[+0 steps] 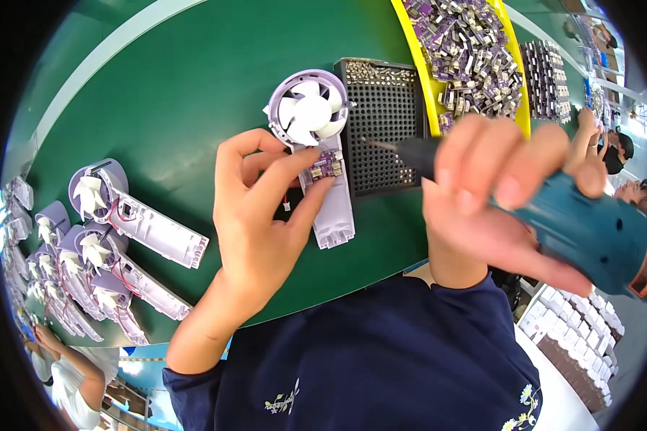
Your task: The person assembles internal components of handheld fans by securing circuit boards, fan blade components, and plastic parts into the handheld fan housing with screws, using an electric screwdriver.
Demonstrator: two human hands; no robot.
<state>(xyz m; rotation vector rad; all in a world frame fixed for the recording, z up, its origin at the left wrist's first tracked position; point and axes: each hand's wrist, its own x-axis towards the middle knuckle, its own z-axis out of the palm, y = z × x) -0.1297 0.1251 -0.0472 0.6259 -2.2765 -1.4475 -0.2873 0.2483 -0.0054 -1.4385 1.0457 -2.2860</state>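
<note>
Lilac plastic marks the handheld fan half-shell, which is laid on the green surface with its long axis running from the white impeller at the far end to the open handle at the near end. It is pinned by the left hand, whose fingertips are closed onto the small purple circuit board in the handle. The right hand is clamped around a teal electric screwdriver, whose bit is pointed leftward over the black perforated screw tray, just right of the board. The left hand is nearer the fan.
</note>
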